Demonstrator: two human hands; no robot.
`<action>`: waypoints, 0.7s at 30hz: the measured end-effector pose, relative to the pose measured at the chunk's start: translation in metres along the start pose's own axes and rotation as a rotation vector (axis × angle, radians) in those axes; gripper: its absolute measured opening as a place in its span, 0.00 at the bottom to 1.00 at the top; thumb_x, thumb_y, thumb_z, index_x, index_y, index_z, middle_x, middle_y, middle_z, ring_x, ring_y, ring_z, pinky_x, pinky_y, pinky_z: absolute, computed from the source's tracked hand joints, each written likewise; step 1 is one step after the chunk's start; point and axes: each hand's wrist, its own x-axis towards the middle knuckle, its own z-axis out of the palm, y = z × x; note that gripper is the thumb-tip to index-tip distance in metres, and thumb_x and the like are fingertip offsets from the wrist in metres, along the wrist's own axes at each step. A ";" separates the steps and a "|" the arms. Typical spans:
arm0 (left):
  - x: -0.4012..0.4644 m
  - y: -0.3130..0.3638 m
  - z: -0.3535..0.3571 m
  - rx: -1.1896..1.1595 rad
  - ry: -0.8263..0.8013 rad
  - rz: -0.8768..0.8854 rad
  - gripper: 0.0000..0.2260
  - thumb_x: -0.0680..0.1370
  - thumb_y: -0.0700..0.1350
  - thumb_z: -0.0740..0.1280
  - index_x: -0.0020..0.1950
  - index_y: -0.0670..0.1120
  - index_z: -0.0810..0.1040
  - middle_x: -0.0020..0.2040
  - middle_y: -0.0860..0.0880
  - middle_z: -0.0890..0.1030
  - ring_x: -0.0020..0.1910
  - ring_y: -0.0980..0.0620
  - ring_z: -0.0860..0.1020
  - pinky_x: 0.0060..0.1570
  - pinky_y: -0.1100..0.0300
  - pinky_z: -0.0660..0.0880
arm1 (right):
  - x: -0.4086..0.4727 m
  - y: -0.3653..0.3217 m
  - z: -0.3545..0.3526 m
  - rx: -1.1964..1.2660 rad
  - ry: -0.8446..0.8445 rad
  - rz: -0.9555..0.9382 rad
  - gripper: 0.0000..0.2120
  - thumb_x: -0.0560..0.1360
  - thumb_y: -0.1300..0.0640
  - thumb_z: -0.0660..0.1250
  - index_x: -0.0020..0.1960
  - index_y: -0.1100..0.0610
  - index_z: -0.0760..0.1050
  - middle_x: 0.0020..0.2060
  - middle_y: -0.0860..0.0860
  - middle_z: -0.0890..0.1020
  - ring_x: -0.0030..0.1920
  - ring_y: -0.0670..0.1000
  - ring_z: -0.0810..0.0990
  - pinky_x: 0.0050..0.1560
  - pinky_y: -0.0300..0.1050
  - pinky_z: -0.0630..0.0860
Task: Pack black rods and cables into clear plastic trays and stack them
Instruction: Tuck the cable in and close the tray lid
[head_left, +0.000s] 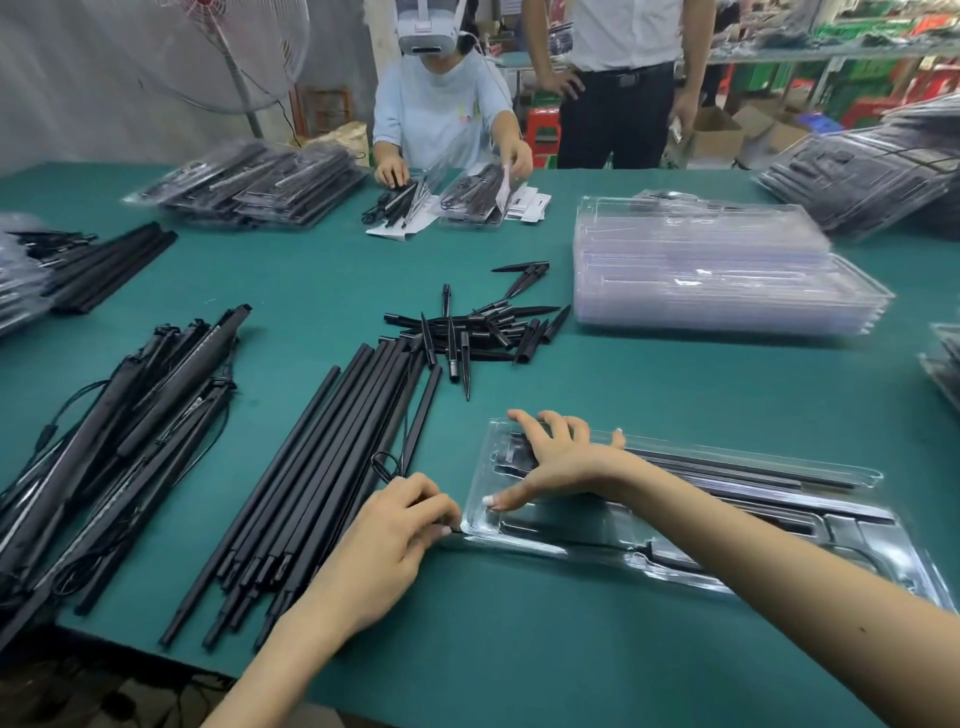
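The clear moulded plastic tray lies on the green table mat at the lower right of the frame, with several long black rods already seated along its far channels. The right hand lies spread and flat over the tray's left end, fingers straight, pressing it down. Just left of the tray's near corner, the left hand pinches a thin black cable that runs along the tray's near groove.

To my eye the cable is being tucked in. The risk is that it springs out of the shallow groove, or that the light tray slides or tips if the pressing hand lifts too soon.

Left of the hands lies a fan of long loose black rods; above them, at mid-frame, a scatter of short black pointed spikes. A stack of empty clear trays sits at the upper right. Across the table another seated person packs too.
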 end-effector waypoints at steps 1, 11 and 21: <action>0.001 0.000 0.000 0.020 0.000 0.009 0.08 0.77 0.36 0.66 0.47 0.49 0.78 0.45 0.59 0.71 0.46 0.57 0.70 0.50 0.62 0.67 | 0.000 0.000 0.000 0.004 -0.001 0.000 0.56 0.61 0.26 0.67 0.76 0.39 0.37 0.77 0.49 0.41 0.76 0.53 0.38 0.66 0.74 0.36; 0.012 0.001 -0.001 0.019 -0.005 -0.025 0.06 0.76 0.36 0.67 0.46 0.47 0.78 0.45 0.56 0.72 0.46 0.54 0.72 0.49 0.55 0.72 | 0.003 -0.009 0.006 -0.018 0.065 0.027 0.57 0.60 0.30 0.72 0.76 0.42 0.40 0.77 0.51 0.45 0.76 0.56 0.41 0.64 0.77 0.37; 0.010 0.003 0.003 0.027 0.050 -0.103 0.04 0.77 0.38 0.67 0.46 0.47 0.78 0.45 0.54 0.74 0.47 0.55 0.71 0.52 0.57 0.69 | 0.003 -0.016 -0.010 -0.108 0.006 0.044 0.59 0.58 0.29 0.73 0.77 0.47 0.44 0.76 0.52 0.51 0.76 0.59 0.47 0.62 0.82 0.45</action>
